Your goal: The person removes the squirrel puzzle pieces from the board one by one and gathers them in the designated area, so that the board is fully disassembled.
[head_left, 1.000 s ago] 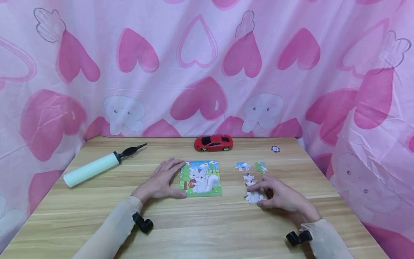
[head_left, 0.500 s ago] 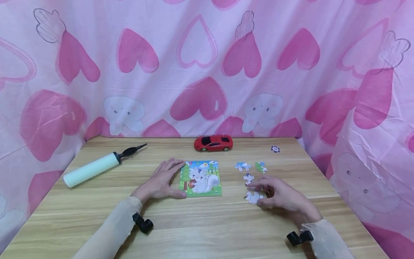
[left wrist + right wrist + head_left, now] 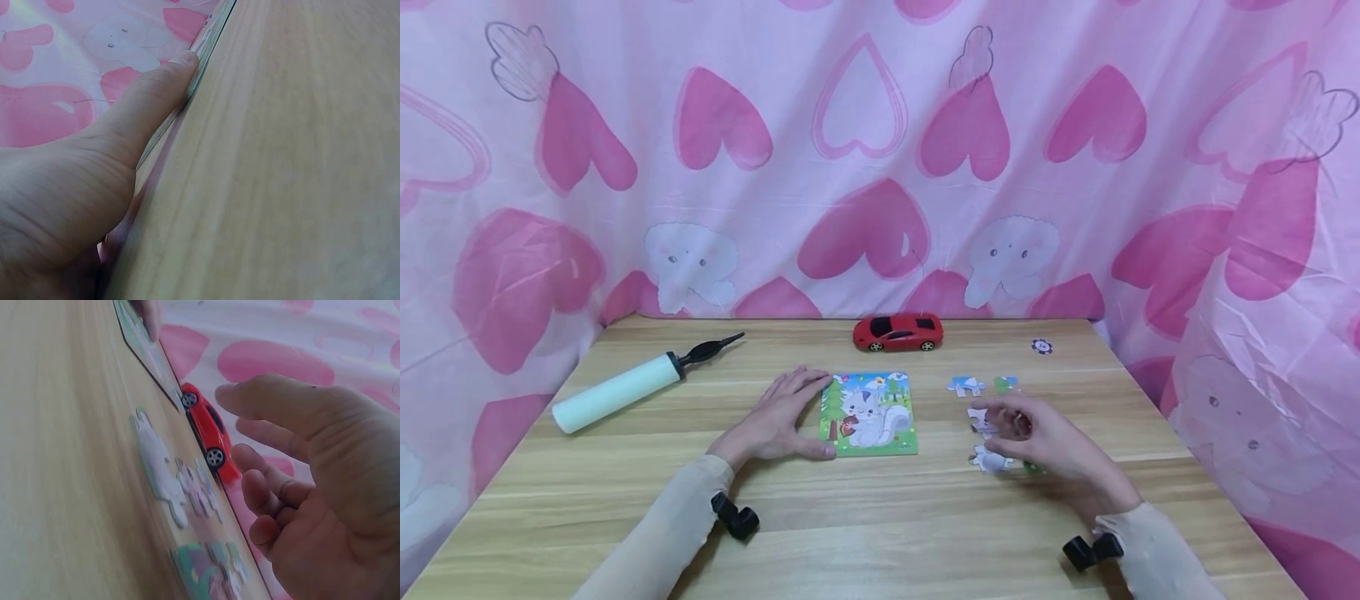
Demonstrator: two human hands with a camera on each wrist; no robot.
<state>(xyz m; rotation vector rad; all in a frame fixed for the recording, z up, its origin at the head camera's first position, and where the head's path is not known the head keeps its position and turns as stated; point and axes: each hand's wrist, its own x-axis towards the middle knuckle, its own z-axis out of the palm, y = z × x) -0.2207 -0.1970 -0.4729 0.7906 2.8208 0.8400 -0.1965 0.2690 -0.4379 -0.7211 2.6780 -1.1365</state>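
My left hand (image 3: 773,423) lies spread along the left side of a square jigsaw picture (image 3: 872,417) with a white squirrel. In the left wrist view its thumb (image 3: 165,84) rests straight along the board's edge. Over a group of loose puzzle pieces, my right hand (image 3: 1041,433) hovers with thumb and fingers apart and holds nothing. Below its thumb is a white piece (image 3: 991,459); a purple-and-white piece (image 3: 979,421) is partly covered by the fingers. A green piece (image 3: 192,565) shows in the right wrist view.
Behind the picture stands a red toy car (image 3: 898,333). A pale green hand pump (image 3: 617,393) with a black nozzle lies at the left. A small round token (image 3: 1042,346) is at the back right. Blue (image 3: 964,385) and green (image 3: 1006,383) pieces lie beyond my right hand.
My right hand has lifted and shifted slightly away from me above the pieces, uncovering a bit of green under the palm. My left hand has stayed on the picture.
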